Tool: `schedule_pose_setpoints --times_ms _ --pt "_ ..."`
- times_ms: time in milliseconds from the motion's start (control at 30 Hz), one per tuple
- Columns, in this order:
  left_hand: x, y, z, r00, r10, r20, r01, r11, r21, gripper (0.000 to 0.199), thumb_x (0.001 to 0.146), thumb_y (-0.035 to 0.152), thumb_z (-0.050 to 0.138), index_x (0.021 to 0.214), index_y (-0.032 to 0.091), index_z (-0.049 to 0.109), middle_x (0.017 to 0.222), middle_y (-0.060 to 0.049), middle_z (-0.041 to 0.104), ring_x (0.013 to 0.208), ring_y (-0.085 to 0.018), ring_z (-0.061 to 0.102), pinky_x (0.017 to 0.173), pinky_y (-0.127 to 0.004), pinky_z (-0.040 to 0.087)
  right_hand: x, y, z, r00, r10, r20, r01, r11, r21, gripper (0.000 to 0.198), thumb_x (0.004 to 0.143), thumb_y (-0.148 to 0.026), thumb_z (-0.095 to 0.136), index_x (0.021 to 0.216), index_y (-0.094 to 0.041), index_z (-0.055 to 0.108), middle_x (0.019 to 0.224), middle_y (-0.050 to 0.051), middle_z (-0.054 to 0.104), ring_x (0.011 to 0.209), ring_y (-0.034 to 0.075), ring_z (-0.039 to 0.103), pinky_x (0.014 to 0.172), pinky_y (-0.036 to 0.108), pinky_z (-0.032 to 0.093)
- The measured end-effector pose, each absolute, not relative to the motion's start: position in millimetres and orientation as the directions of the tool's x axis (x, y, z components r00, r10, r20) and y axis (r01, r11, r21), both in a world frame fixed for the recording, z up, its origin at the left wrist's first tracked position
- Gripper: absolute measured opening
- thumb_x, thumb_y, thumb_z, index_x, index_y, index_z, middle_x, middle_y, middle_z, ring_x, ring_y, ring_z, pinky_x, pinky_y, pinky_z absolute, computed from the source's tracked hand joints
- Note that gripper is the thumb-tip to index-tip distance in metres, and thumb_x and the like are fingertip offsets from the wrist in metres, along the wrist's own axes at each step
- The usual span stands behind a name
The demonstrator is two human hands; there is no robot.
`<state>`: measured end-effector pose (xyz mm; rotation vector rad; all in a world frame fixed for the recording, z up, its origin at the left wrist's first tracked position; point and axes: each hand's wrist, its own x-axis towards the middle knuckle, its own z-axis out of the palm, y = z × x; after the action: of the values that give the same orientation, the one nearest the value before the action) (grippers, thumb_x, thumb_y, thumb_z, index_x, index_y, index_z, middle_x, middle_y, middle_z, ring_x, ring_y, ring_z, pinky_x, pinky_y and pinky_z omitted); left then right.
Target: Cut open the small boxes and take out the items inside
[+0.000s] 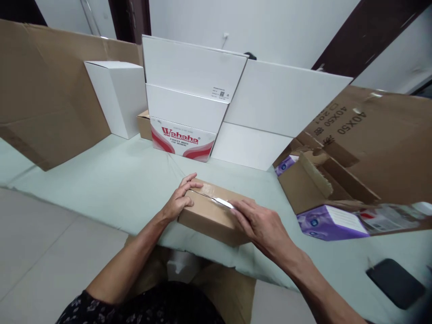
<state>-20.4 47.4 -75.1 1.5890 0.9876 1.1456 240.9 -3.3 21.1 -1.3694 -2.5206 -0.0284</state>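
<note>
From where I stood, I saw a small brown box [216,210] on the pale green tabletop [128,180], right by the front edge, close to the person. I think it was put there so both hands could reach it easily. It lay a bit aslant, with its top facing up.

The left hand [180,198] was on the left end of the box. Its fingers were spread apart, with the thumb on the near side of the line along the top. It looked like this was to keep the box from sliding.

The right hand [258,219] was closed around a thin, shiny blade [223,203]. The blade lay low and flat along that same line, maybe so it would not poke too deep.

At the back, a white and red carton [184,139] stood up next to a plain white panel [259,121], like a little wall. A tall white box [126,99] stood to the left of them. On the right sat an open brown carton [297,186], a purple box [330,222] and a clear bottle [391,217] lying on its side. A flat black thing [395,282] lay nearer; I could not tell what it was.
</note>
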Motion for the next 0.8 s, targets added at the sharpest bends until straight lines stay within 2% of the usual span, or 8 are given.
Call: schedule_pose_setpoints --times_ms 133,267,367,500,633,800 --pt "-22 48 -81 0.270 0.940 0.209 0.110 -0.245 0.963 0.069 0.059 0.022 0.056 0.127 0.019 0.068 0.169 -0.010 0.033 0.159 -0.039 0.022 0.128 -0.056 0.017 218 12 27 -0.582 0.804 0.118 0.812 0.581 0.049 0.030 0.107 -0.032 0.043 0.110 -0.024 0.072 0.097 0.004 0.077 0.078 0.018 0.071 0.064 0.027 0.046" --pt "-22 50 -84 0.280 0.941 0.191 0.094 -0.225 0.970 0.068 0.059 0.021 0.056 0.126 0.019 0.068 0.167 -0.011 0.036 0.158 -0.038 0.024 0.128 -0.054 0.018 199 19 36 -0.525 0.850 -0.037 0.824 0.519 0.228 0.029 0.107 -0.032 0.045 0.103 -0.022 0.072 0.091 0.005 0.076 0.068 0.018 0.069 0.054 0.027 0.037" --pt "-22 51 -83 0.274 0.944 0.186 0.085 -0.217 0.973 0.068 0.058 0.021 0.057 0.125 0.017 0.069 0.164 -0.012 0.039 0.158 -0.038 0.023 0.128 -0.053 0.018 189 19 45 -0.516 0.852 -0.084 0.799 0.515 0.310 0.024 0.103 -0.024 0.048 0.099 -0.021 0.072 0.083 0.007 0.074 0.064 0.020 0.068 0.052 0.027 0.034" --pt "-23 50 -83 0.258 0.950 0.175 0.117 -0.211 0.970 0.066 0.059 0.023 0.056 0.123 0.020 0.070 0.158 -0.010 0.044 0.158 -0.039 0.022 0.128 -0.054 0.019 191 20 57 -0.561 0.818 -0.125 0.760 0.569 0.315 0.022 0.089 -0.007 0.053 0.087 -0.019 0.072 0.075 0.010 0.074 0.060 0.022 0.069 0.051 0.029 0.037" --pt "-23 49 -84 0.241 0.956 0.170 0.145 -0.208 0.967 0.066 0.058 0.023 0.056 0.123 0.020 0.071 0.156 -0.010 0.046 0.157 -0.040 0.023 0.127 -0.053 0.022 205 23 62 -0.599 0.792 -0.115 0.752 0.606 0.257 0.023 0.089 -0.012 0.055 0.074 -0.020 0.070 0.065 0.010 0.071 0.050 0.021 0.063 0.048 0.031 0.036" --pt "-22 49 -84 0.196 0.962 0.191 0.141 -0.220 0.965 0.065 0.056 0.023 0.054 0.117 0.018 0.073 0.149 -0.011 0.052 0.154 -0.040 0.029 0.126 -0.053 0.024 217 19 74 -0.605 0.774 -0.188 0.700 0.629 0.337 0.027 0.079 -0.005 0.054 0.066 -0.022 0.069 0.055 0.006 0.067 0.045 0.019 0.059 0.045 0.030 0.027"
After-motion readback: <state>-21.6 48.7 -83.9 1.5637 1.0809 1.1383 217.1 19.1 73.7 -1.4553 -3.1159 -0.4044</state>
